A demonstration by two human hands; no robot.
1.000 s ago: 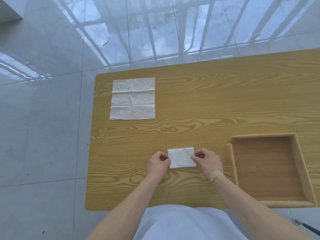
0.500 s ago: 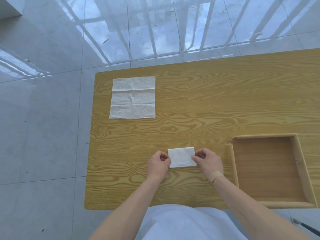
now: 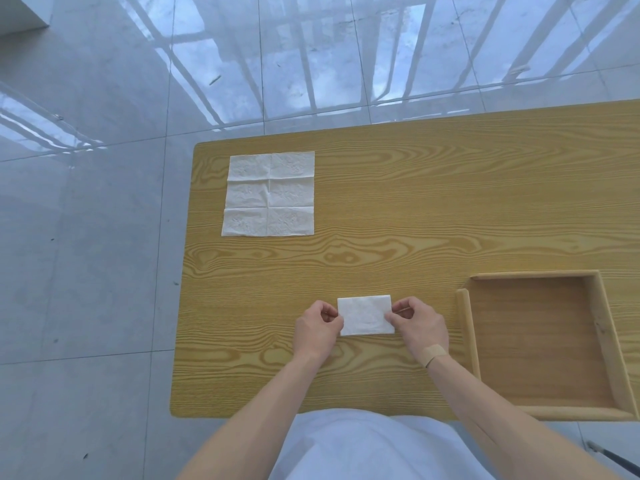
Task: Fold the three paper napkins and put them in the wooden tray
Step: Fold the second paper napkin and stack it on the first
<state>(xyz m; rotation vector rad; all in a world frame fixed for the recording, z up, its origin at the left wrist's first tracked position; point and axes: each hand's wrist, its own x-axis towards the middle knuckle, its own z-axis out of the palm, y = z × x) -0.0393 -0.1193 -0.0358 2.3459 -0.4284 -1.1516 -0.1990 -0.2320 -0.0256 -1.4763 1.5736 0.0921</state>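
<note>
Spanning most of the view, a wooden table (image 3: pixel 433 202) is seen above a grey tiled floor (image 3: pixel 86 237). At its near right a wooden tray (image 3: pixel 468 341) is set. Unfolded napkins (image 3: pixel 270 194) are laid flat at the far left. Near the front edge, a folded napkin (image 3: pixel 366 315) is pinched at its ends by the left hand (image 3: pixel 317 332) and right hand (image 3: pixel 420 329).

The table (image 3: pixel 415 202) is cut off at the right edge. The folded napkin's (image 3: pixel 365 315) side edges are covered by fingertips. A dark object (image 3: pixel 613 459), bottom right, is unidentifiable.
</note>
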